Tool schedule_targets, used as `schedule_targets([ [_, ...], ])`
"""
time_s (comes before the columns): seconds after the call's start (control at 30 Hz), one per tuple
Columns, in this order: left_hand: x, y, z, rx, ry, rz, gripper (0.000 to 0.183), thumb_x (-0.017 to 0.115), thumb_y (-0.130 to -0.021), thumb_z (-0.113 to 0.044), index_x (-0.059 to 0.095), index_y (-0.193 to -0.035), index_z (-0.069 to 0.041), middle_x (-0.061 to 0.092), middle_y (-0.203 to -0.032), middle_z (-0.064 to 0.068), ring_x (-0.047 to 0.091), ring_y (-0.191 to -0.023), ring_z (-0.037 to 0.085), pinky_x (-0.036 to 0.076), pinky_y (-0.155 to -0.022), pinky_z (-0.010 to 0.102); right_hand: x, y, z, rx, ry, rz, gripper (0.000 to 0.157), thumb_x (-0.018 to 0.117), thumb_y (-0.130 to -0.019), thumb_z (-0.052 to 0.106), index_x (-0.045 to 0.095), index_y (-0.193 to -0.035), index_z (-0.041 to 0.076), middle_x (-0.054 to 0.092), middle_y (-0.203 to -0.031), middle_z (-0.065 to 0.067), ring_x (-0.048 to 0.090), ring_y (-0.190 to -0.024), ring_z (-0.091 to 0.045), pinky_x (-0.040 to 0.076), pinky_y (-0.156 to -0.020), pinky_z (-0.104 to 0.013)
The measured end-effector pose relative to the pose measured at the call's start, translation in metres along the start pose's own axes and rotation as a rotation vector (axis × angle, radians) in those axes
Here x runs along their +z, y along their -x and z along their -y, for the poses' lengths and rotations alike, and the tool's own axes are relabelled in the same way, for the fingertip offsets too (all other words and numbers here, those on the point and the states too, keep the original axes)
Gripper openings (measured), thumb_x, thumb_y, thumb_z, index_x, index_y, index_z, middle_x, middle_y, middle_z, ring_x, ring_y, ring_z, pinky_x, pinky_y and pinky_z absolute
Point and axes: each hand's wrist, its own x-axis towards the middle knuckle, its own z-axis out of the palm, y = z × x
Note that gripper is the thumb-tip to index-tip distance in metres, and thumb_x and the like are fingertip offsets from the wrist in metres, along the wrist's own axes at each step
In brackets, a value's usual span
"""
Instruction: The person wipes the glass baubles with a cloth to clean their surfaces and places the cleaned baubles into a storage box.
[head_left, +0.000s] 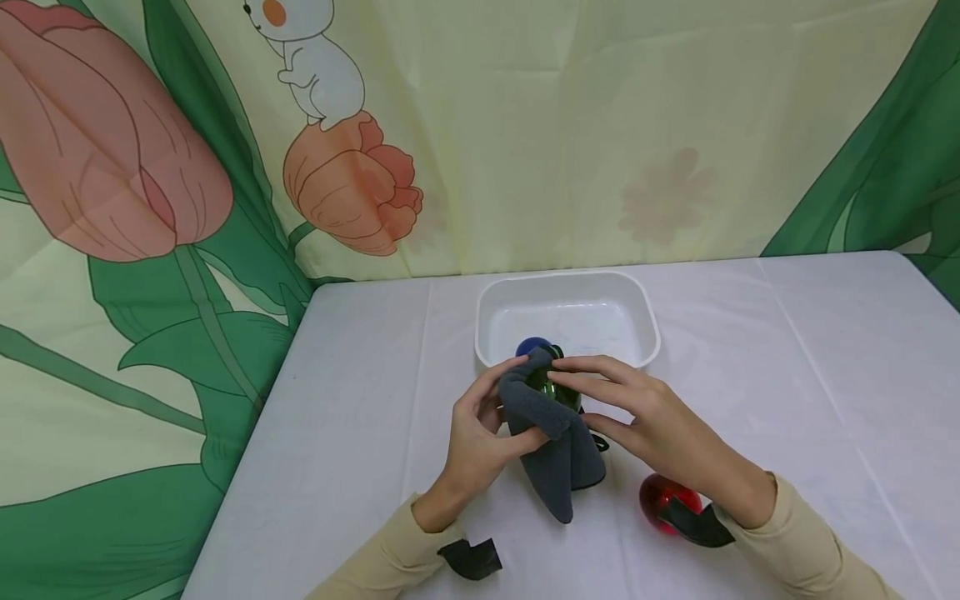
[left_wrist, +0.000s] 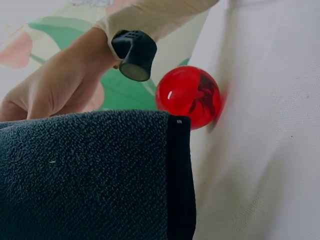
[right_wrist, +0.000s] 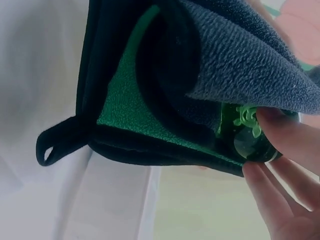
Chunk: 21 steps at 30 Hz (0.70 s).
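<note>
A dark grey-blue terry cloth with black edging is wrapped partly round a transparent green ball. My left hand grips the cloth from the left, thumb in front. From the other side my right hand holds the ball; in the right wrist view its thumb lies on the green ball, with fingertips at the cloth's edge. The cloth hides much of the ball, and its lower corners hang down. In the left wrist view the cloth covers the left fingers.
A transparent red ball lies on the white-covered table near my right wrist. Behind the hands stands a white tray; a blue round thing shows at its near side, partly hidden. A printed curtain hangs behind the table.
</note>
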Motion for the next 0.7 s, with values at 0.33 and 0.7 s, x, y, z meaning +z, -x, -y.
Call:
schedule_targets([
  [0.33,0.0005,0.0003,0.0009,0.004,0.0,0.004,0.067,0.068,-0.067,0.02,0.043,-0.128,0.01,0.056,-0.114,0.028,0.059,-0.099,0.02,0.052,-0.079,0.04,-0.001,0.0016,0.0026,0.078,-0.009,0.005,0.06,0.073,-0.075,0.01,0.052,-0.131,0.012,0.051,-0.129,-0.004,0.056,-0.11,-0.016,0.044,-0.087,-0.015],
  [0.7,0.0001,-0.0005,0.0001,0.0,0.002,-0.01,0.065,0.067,-0.068,0.021,0.043,-0.127,0.01,0.056,-0.115,0.027,0.059,-0.098,0.022,0.052,-0.079,0.039,-0.0009,0.0003,0.0039,0.13,-0.049,0.01,0.073,0.077,-0.069,-0.002,0.048,-0.134,0.014,0.05,-0.129,0.002,0.059,-0.104,-0.012,0.045,-0.085,-0.016],
])
